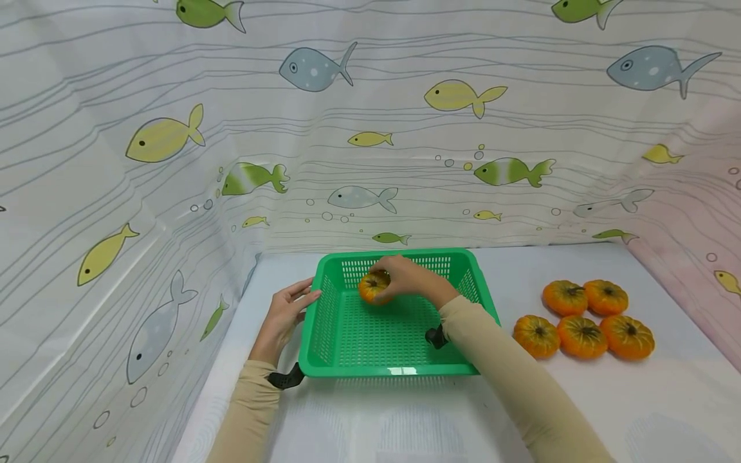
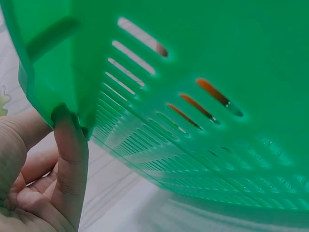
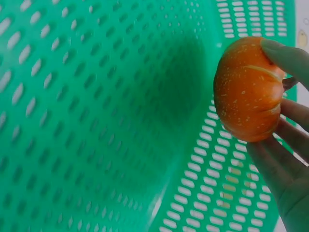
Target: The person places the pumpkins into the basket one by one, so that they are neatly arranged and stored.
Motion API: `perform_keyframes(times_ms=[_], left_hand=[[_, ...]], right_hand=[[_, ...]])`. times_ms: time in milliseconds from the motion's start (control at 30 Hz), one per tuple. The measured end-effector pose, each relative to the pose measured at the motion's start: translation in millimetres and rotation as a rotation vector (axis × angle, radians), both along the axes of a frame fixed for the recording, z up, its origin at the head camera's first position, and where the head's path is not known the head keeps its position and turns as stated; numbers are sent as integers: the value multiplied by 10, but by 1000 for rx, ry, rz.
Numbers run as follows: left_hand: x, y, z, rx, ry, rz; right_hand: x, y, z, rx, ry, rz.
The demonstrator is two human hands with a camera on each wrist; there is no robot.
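Note:
A small orange pumpkin (image 1: 373,289) with green streaks is gripped by my right hand (image 1: 408,279) inside the green plastic basket (image 1: 399,371), near its far left corner. In the right wrist view the thumb and fingers hold the pumpkin (image 3: 248,92) around its sides, its stem facing the palm. My left hand (image 1: 287,316) is at the basket's left rim. The left wrist view shows the thumb and a finger of that hand (image 2: 53,169) pinching the rim's edge from outside. Orange shows through the slots of the basket wall (image 2: 231,58).
On the white table (image 1: 579,411) to the right of the basket, several similar pumpkins (image 1: 583,336) lie in two rows. A fish-patterned sheet (image 1: 405,161) stands behind and along the sides. A dark strap (image 1: 286,378) is on the left wrist.

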State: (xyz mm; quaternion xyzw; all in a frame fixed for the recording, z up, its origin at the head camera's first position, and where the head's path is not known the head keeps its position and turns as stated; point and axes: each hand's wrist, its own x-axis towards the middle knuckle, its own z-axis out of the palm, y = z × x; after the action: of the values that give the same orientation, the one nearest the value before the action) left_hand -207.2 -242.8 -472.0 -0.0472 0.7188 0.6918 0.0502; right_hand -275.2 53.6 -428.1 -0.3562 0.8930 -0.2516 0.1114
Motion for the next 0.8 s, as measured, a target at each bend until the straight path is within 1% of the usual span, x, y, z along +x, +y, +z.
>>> perform_keyframes(times_ms=[67,167,500,667,800], left_hand=[[-1,1,-2,1,-4,3],[-4,0,-3,-5,-5,1],[-4,-9,-1,-2,8,-2],[17,-7,14,6,-3,-10],[20,-4,7,17,3,-11]], right_hand=[[-1,-57,-35,16,3,14],[0,-128,-72,13,2,18],[-22,-271,-161,5,83,62],[0,-301,-205,-6,85,78],[24,-298,-246,-9,74,80]])
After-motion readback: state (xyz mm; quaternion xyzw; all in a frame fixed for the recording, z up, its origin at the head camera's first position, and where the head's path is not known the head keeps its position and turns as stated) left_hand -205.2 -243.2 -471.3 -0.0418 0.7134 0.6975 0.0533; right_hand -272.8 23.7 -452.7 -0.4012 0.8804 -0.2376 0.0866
